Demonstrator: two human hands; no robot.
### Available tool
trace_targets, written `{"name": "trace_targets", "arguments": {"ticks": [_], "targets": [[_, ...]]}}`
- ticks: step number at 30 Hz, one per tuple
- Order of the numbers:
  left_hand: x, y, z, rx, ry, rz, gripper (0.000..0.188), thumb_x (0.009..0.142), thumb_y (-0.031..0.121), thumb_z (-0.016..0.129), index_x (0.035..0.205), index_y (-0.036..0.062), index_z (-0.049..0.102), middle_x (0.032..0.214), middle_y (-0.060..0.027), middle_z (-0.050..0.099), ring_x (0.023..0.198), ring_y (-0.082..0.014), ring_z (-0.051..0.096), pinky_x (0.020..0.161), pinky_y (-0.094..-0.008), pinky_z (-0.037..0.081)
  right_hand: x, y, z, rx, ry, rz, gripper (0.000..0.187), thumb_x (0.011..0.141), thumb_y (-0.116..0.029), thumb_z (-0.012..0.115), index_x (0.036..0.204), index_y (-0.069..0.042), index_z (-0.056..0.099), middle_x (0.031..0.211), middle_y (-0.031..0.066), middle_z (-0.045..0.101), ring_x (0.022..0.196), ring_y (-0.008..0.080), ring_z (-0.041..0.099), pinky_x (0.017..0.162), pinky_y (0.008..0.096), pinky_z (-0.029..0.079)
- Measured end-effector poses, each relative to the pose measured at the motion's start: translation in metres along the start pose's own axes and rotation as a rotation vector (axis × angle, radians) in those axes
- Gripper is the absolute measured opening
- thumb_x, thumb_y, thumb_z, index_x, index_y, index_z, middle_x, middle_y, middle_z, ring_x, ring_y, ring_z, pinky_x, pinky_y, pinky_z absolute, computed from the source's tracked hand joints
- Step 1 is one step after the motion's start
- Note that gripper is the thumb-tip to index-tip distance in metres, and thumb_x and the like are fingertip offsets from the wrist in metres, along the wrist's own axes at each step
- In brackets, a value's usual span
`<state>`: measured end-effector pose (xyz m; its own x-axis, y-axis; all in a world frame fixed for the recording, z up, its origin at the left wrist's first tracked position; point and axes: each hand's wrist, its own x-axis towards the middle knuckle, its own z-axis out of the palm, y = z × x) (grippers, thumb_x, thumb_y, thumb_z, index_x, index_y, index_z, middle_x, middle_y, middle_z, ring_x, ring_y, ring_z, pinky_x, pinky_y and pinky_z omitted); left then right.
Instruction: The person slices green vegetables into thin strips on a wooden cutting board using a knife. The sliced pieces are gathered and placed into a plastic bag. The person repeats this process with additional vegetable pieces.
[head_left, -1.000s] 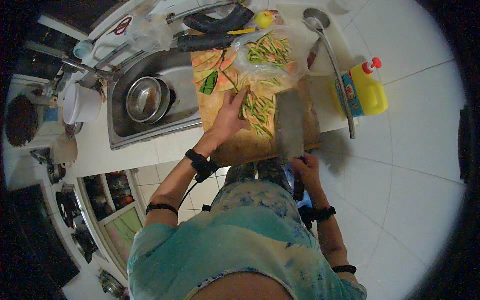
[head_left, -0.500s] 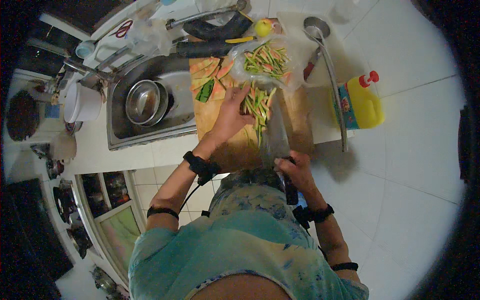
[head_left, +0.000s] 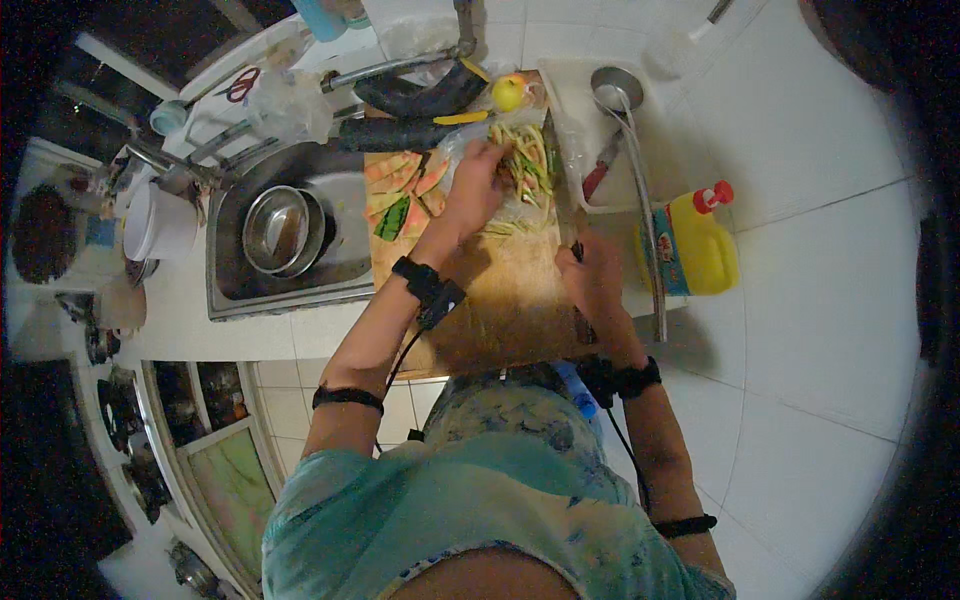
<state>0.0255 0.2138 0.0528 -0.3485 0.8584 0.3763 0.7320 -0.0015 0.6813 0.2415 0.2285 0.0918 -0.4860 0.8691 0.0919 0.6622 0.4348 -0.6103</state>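
My left hand (head_left: 478,185) is over the far part of the wooden cutting board (head_left: 480,300), fingers curled against a heap of pale green and pink watermelon rind strips (head_left: 530,165). The heap lies over a clear plastic bag (head_left: 455,145), and its fingertips are partly hidden. At the board's right edge, my right hand (head_left: 597,280) is closed round the dark handle of a kitchen knife (head_left: 585,328); the blade is hard to make out. A few thin strips (head_left: 508,229) lie on the board nearer me. Flat rind pieces (head_left: 398,180) lie at its far left.
Left of the board is a steel sink (head_left: 345,200) with metal bowls (head_left: 283,230). Dark long gourds (head_left: 420,95), a yellow-handled tool (head_left: 460,118) and a yellow fruit (head_left: 507,93) lie beyond. At right are a white tray (head_left: 575,100), a ladle (head_left: 617,92) and a yellow bottle (head_left: 700,245).
My left hand has moved away from me with the strips, onto the bag's heap. My right hand has lifted the knife away; its broad blade no longer lies flat under the strips.
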Motion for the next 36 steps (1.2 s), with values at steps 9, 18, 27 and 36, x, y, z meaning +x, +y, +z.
{"name": "trace_targets", "arguments": {"ticks": [9,18,27,36], "targets": [[0.003,0.019,0.01,0.056,-0.108,0.262,0.045,0.07,0.002,0.065,0.114,-0.0007,0.055,0.119,-0.0175,0.053,0.106,-0.037,0.052,0.093,-0.0409,0.043,-0.003,0.005,-0.006,0.318,-0.05,-0.011,0.016,0.072,-0.013,0.058,0.068,0.002,0.054,0.052,0.0119,0.048,0.046,0.0169,0.045,0.046,0.0354,0.036],[-0.021,0.004,-0.027,0.196,0.026,0.152,0.023,0.07,0.009,0.065,0.091,0.0021,0.061,0.098,-0.0148,0.059,0.09,-0.0368,0.055,0.082,-0.0414,0.045,-0.029,0.001,-0.042,0.351,-0.046,0.098,0.024,0.079,-0.02,0.065,0.074,0.002,0.058,0.054,0.0093,0.048,0.052,0.0137,0.045,0.048,0.0326,0.037],[-0.092,-0.037,-0.029,0.534,-0.088,0.107,0.027,0.07,0.017,0.067,0.094,0.0063,0.062,0.1,-0.0134,0.058,0.1,-0.0333,0.051,0.089,-0.0467,0.039,-0.106,0.026,-0.044,0.168,-0.199,-0.104,0.02,0.076,-0.014,0.067,0.069,0.001,0.056,0.057,0.0152,0.053,0.048,0.0248,0.051,0.046,0.0348,0.038],[-0.096,-0.011,-0.029,0.287,-0.321,0.086,0.039,0.077,0.016,0.063,0.114,0.0043,0.058,0.119,-0.0144,0.056,0.109,-0.0339,0.051,0.095,-0.0426,0.041,-0.096,0.042,-0.021,-0.018,-0.23,-0.24,0.014,0.074,-0.013,0.063,0.084,-0.003,0.059,0.063,0.0174,0.057,0.055,0.0339,0.058,0.049,0.0402,0.044]]}}
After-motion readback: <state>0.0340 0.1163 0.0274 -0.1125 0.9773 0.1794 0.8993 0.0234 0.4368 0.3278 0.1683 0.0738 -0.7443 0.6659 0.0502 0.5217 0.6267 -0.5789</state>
